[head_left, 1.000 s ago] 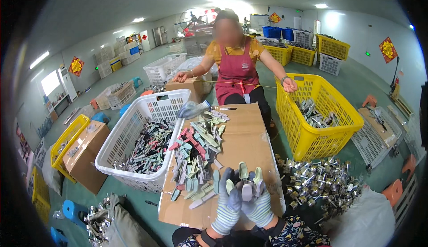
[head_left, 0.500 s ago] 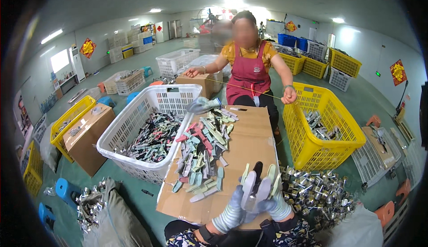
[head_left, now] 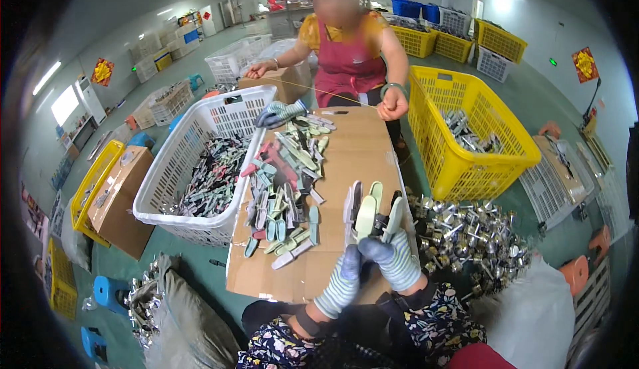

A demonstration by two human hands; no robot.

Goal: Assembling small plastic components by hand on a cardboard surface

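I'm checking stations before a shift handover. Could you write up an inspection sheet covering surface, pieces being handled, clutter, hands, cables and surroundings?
Surface: brown cardboard, bare along much of its right side.
Pieces handled: a bunch of clip-shaped pieces, pale green and greyish; a multicoloured pile lies on the left side.
Clutter: heap of metal parts beyond the right edge; loose striped glove by the far left corner.
Hands: left hand and right hand, both gloved, hold the bunch between them; some fingers hidden.
Cables: nothing seen.
Surroundings: white basket to the left, yellow basket to the right, co-worker opposite holding a thin yellow strand.
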